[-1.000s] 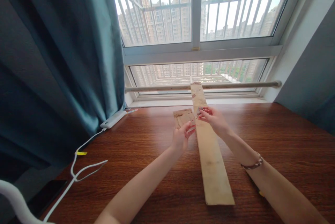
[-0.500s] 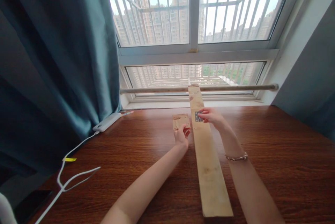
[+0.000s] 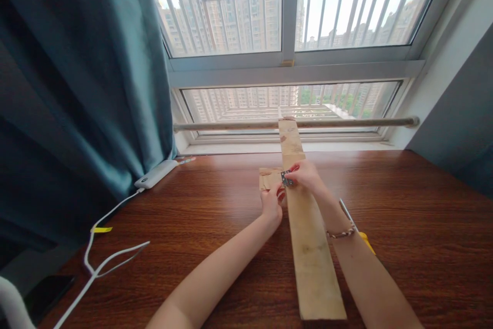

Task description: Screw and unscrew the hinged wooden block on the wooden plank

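A long pale wooden plank (image 3: 310,247) lies on the brown table (image 3: 192,226), its far end propped on a rod at the window. A small wooden block (image 3: 268,177) sits just left of it. My right hand (image 3: 306,177) pinches a small metal hinge (image 3: 285,178) against the seam between plank and block. My left hand (image 3: 272,203) rests at the block's near edge, fingers curled onto it.
A horizontal rod (image 3: 231,126) runs along the window sill. A white power strip (image 3: 154,174) and its white cable (image 3: 103,262) lie at the left by the teal curtain (image 3: 77,88). A yellow-handled tool (image 3: 360,230) shows behind my right forearm.
My right hand brought the hinge from the plank's top face down to the seam beside the block. My left hand stayed at the block. The camera view shifted slightly.
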A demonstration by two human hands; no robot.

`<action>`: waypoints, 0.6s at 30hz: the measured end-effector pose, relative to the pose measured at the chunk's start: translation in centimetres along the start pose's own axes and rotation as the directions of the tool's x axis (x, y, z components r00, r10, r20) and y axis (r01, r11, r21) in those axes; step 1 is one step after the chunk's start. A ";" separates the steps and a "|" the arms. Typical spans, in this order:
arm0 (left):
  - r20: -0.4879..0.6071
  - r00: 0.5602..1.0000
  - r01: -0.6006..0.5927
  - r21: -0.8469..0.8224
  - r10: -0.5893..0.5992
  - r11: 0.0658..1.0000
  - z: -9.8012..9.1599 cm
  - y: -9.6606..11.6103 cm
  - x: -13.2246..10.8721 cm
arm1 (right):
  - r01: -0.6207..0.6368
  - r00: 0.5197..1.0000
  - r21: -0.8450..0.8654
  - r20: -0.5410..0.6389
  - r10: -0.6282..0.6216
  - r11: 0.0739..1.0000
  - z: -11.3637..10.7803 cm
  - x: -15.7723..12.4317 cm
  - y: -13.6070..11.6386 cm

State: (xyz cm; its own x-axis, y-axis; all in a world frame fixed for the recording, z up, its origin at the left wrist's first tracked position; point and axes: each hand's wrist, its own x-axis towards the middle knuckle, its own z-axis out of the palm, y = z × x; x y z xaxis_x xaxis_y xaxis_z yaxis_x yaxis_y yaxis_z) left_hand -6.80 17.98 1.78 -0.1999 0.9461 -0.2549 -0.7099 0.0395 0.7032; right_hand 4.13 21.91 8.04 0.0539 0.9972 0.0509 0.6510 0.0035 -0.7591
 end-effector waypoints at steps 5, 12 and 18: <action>0.004 1.000 0.005 0.026 -0.005 1.000 -0.1 -0.2 -0.1 | -0.021 0.997 -0.169 -0.079 0.008 0.985 0.0 -0.6 -0.6; -0.026 1.000 0.000 0.055 0.001 0.998 0.0 -0.2 -0.4 | -0.042 0.998 -0.257 -0.051 0.030 0.965 -0.1 -1.0 -0.5; -0.035 0.999 -0.019 0.042 0.020 0.999 -0.1 -0.2 -0.8 | -0.026 0.998 -0.260 0.041 0.038 0.965 -1.0 -1.0 0.3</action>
State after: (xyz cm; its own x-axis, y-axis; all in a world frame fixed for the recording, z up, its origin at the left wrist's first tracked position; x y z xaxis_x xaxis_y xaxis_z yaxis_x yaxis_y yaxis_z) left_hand -6.55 17.19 1.81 -0.2374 0.9349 -0.2637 -0.6768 0.0355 0.7353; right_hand 5.05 20.82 8.43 0.0473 0.9989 -0.0048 0.8237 -0.0417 -0.5656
